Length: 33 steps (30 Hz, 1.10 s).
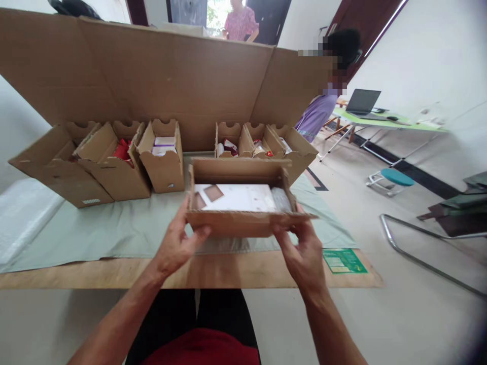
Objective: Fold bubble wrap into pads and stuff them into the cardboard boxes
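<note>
An open cardboard box [232,224] is held up over the front of the table between my two hands. My left hand [178,241] grips its left end, thumb on the front wall. At the right end my right hand [302,248] grips it the same way, fingers round the corner. Inside lies a white box-like item [243,196] with square brownish patches at its left. Beside it, at the right, is a clear, crinkled plastic-wrapped item [280,199] whose kind I cannot make out.
Behind stand cardboard bins [162,170] in two groups, holding red packets [122,151] and small boxes. A tall cardboard panel [171,76] rises behind them. Bubble wrap [28,215] lies at left, a green card [345,261] at the front right. Two people are beyond the panel.
</note>
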Available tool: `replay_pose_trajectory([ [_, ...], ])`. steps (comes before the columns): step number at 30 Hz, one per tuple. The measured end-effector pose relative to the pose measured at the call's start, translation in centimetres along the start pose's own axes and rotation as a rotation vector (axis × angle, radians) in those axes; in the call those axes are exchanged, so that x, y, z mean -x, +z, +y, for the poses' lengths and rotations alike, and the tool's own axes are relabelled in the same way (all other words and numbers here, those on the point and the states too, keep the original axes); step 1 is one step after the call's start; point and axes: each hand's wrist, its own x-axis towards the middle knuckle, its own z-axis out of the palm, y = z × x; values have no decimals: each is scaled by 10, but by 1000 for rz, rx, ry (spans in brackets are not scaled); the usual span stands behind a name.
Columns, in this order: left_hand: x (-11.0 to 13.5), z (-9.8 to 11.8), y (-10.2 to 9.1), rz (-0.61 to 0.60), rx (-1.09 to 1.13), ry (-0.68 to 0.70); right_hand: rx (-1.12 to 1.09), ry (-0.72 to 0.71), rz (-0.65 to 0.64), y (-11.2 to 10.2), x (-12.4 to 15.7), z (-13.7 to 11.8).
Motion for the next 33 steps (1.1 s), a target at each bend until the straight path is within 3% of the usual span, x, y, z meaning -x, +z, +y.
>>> replay_pose_trajectory([
  [2,17,-4,6,-53,-33,-3,63,23,60,-10,28,10],
  [5,42,-10,-18,-24,-54,-73,46,-45,-8,10,54,9],
  [9,39,-6,-52,108,-89,-82,-93,-83,-148,46,33,-16],
  [11,28,-1,-46,102,-70,-34,-106,-89,-96,42,19,-22],
  [13,21,3,-26,56,-29,31,-50,-77,-10,24,19,-17],
  [15,25,4,-8,4,-18,66,29,-24,67,4,34,-4],
  [17,36,2,-4,-39,-37,37,71,16,101,-4,56,8],
  [20,54,-1,-25,-2,-71,-58,36,-44,23,13,73,11],
  [24,57,-1,-52,181,-131,-73,-142,-117,-108,57,42,-5],
  [26,55,-4,-50,220,-123,-81,-193,-106,-141,68,21,-8],
  [29,58,-14,-37,228,-73,-131,-197,-84,-178,68,4,-3],
  [33,62,-24,-33,200,-16,-195,-135,-83,-156,56,17,11],
])
